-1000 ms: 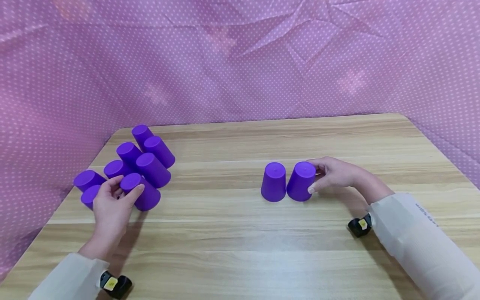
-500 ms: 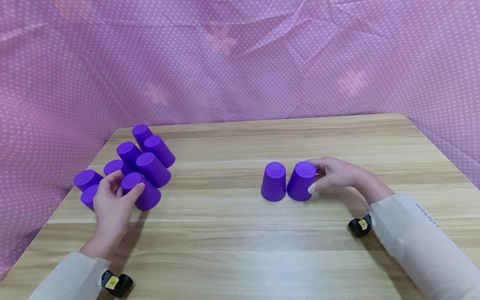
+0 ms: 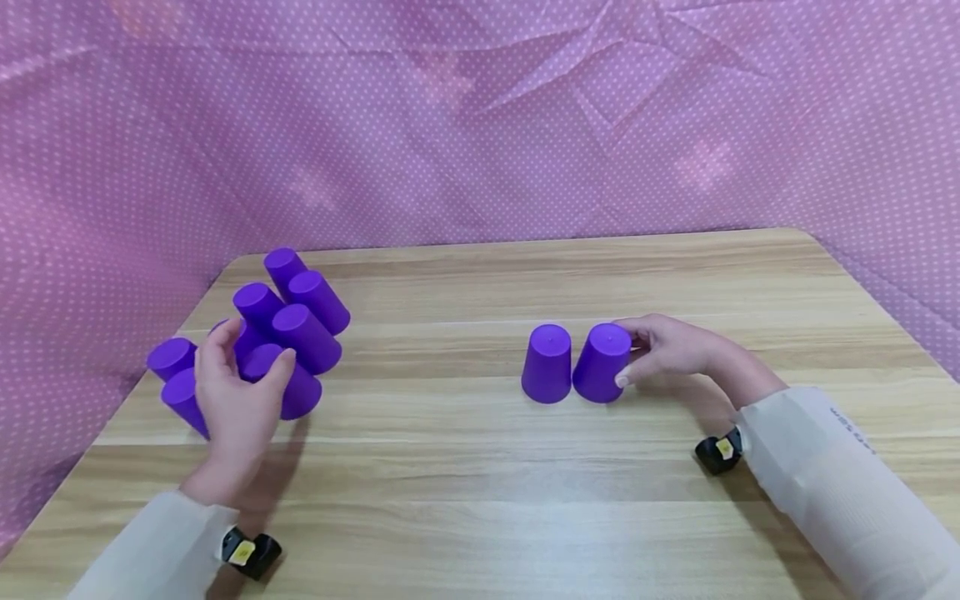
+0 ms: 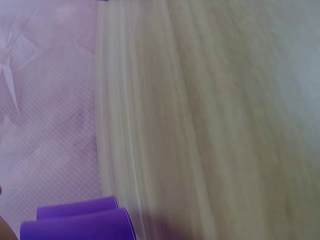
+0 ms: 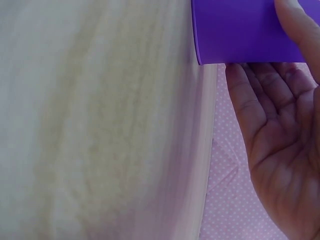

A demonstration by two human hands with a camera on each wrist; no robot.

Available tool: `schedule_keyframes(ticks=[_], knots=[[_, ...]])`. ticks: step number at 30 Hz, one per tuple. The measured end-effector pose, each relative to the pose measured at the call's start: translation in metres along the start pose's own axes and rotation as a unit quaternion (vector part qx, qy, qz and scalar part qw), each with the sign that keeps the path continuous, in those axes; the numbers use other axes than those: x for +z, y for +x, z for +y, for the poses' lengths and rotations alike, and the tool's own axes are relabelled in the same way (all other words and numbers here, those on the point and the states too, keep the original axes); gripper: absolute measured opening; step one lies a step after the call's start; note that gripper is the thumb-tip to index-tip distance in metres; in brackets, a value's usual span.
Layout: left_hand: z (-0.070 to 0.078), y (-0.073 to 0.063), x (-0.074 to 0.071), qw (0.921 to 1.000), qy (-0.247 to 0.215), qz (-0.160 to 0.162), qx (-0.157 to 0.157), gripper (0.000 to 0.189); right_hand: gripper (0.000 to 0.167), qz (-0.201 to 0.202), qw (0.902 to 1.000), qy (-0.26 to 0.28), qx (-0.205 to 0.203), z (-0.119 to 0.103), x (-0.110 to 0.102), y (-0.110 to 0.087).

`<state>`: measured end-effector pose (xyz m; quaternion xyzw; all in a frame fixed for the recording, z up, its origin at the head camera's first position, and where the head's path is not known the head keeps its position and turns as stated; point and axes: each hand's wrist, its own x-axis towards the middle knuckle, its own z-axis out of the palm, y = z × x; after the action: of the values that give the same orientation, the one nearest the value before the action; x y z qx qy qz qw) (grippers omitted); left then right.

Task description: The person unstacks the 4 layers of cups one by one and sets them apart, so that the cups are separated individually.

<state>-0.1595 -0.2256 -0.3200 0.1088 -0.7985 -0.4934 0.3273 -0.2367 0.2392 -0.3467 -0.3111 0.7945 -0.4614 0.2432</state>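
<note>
Several upside-down purple cups stand in two slanting rows at the left of the table. My left hand (image 3: 238, 400) is over the near end of these rows, thumb and fingers spread apart around the top of a near cup (image 3: 302, 393), partly hiding it. Two more upside-down cups stand side by side right of the middle: a left one (image 3: 547, 365) and a right one (image 3: 602, 363). My right hand (image 3: 667, 346) holds the right one from its right side, thumb in front and fingers behind. In the right wrist view the thumb lies on the purple cup wall (image 5: 240, 32).
The wooden table (image 3: 450, 467) has a pink dotted cloth (image 3: 480, 125) hanging behind it and at both sides. Far cups (image 3: 320, 302) of the left group stand close together near the table's left edge. Each sleeve carries a small black wrist camera (image 3: 718, 452).
My left hand has loosened from the near cup and lifted slightly up and to the right, uncovering more of the cup at its left. The right hand has stayed still.
</note>
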Motion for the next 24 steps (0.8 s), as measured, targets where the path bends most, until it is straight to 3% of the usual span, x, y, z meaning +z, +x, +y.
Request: schedule_keyframes(ticks=[4,8,16,24], knots=[[0.004,-0.005,0.007,0.997,0.026,-0.009,0.072,0.056,0.059,0.003,1.0,-0.003,0.001,0.0,0.0,0.0],[0.006,-0.009,0.013,0.9944,0.022,-0.022,0.101,0.054,0.06,0.005,1.0,-0.003,0.006,0.0,0.0,0.0],[0.009,-0.019,0.034,0.9893,-0.073,-0.077,0.1,0.049,0.06,0.006,0.9999,-0.008,0.012,0.0,-0.001,0.0],[0.02,-0.033,0.057,0.9848,-0.109,-0.117,0.067,0.042,0.06,0.006,0.9999,-0.01,0.011,-0.001,0.0,0.0]])
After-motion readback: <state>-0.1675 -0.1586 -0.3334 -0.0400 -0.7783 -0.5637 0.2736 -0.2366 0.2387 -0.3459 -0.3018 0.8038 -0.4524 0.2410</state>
